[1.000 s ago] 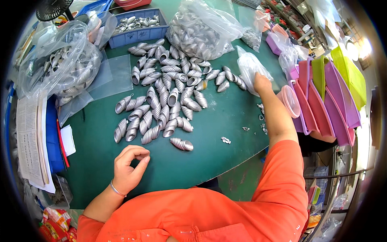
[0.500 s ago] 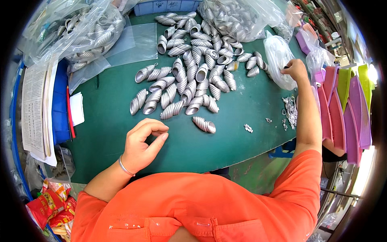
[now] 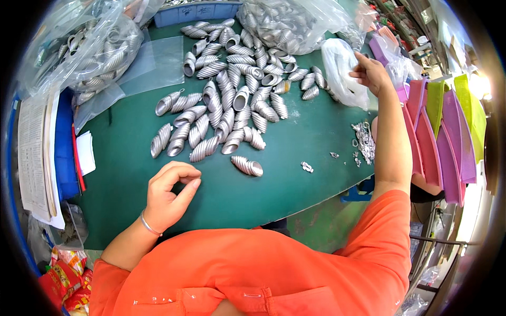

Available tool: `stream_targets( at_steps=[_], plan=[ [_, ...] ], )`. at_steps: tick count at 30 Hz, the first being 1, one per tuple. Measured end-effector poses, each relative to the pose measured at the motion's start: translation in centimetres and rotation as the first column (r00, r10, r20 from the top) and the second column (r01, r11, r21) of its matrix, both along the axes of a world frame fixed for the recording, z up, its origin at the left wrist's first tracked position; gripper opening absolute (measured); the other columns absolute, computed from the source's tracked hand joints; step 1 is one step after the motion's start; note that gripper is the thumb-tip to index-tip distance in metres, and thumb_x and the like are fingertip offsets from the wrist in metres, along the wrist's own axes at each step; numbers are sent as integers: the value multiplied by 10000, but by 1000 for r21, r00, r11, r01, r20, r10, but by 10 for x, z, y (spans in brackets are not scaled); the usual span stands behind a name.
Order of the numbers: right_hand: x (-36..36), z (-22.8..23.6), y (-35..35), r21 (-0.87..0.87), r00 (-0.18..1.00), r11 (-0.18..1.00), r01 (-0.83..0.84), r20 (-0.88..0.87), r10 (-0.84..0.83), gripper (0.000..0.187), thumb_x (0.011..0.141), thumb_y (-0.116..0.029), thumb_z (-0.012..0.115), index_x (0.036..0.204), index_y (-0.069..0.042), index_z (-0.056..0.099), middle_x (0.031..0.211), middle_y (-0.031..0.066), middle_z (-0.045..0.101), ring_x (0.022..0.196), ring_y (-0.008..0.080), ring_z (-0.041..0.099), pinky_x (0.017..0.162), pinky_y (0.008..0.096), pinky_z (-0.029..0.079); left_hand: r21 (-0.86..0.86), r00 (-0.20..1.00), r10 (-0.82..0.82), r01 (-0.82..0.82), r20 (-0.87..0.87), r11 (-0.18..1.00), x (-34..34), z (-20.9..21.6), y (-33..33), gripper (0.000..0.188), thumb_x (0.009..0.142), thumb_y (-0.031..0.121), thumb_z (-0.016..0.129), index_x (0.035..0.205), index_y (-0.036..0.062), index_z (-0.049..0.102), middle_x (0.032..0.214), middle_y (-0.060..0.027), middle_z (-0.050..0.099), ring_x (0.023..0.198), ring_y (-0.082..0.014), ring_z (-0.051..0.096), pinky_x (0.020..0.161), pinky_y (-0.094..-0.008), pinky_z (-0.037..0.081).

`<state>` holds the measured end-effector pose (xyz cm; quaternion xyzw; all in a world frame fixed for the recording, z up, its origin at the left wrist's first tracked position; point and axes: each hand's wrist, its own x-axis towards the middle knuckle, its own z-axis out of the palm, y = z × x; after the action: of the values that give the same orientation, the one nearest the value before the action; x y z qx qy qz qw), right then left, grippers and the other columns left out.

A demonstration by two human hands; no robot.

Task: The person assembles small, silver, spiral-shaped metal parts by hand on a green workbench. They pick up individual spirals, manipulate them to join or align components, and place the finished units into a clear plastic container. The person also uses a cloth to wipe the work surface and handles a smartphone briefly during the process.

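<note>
The green bench (image 3: pixel 295 174) carried nearly everything, with a broad heap of silver ribbed shells (image 3: pixel 232 89) spread across its far middle. Two big clear bags of the same shells (image 3: pixel 284 21) sat at the far edge, and another bulging bag (image 3: pixel 89 47) lay at the far left beside a flat empty sleeve of plastic (image 3: pixel 153 63). A row of pink and green trays (image 3: pixel 448 131) stood on edge off the bench to the right.

The right hand (image 3: pixel 371 73) was stretched to the far right, fingers pinching the top of a small clear bag (image 3: pixel 345 73) that lay against the edge of the heap; that bag was right at that hand and well apart from the other one. The left hand (image 3: pixel 168 195) rested at the near left, fingers curled loosely with thumb and forefinger close together; whether anything tiny sat between them could not be told.

One lone shell (image 3: pixel 246 165) lay just right of the left hand and a little farther off, its long axis running left to right, open end to the right. The left hand was much the nearer to it, with bare bench between. Small metal clips (image 3: pixel 363 139) lay scattered near the right forearm, and one stray bit (image 3: pixel 307 167) sat right of the lone shell
</note>
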<state>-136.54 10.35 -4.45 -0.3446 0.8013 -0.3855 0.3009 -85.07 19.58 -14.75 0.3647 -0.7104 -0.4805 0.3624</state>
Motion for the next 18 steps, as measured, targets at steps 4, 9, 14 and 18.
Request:
stream_targets(
  at_steps=[4,9,14,18],
  plan=[
    [19,-39,-24,208,925,971,-120,-331,185,291,841,-242,668,969,14,616,848,97,664,745,152,652,653,277,542,-40,1000,3,-3,15,999,-1,2,-1,98,795,-43,645,890,-19,635,901,-86,629,780,-140,599,702,-245,486],
    [7,-69,-32,204,481,965,166,-871,102,258,807,-128,535,1005,-72,690,1033,221,651,1006,360,624,877,431,478,-42,1000,9,-9,-13,999,0,3,-1,96,790,-32,651,882,-15,631,894,-85,631,761,-141,593,693,-249,483],
    [-33,-87,-23,249,517,921,300,-853,63,277,803,-139,550,1026,-48,688,1046,237,644,1010,365,622,888,427,474,-37,1000,-6,6,-18,999,1,3,-1,99,789,-29,651,885,-16,631,887,-87,633,756,-144,596,688,-256,489],
    [-50,-92,-19,384,550,887,257,-813,193,334,794,-145,580,1106,-55,658,1111,235,624,1071,350,600,925,412,463,-36,1000,0,-2,-31,999,1,4,0,100,788,-28,651,885,-15,632,888,-89,634,755,-146,597,687,-257,491]
  ],
)
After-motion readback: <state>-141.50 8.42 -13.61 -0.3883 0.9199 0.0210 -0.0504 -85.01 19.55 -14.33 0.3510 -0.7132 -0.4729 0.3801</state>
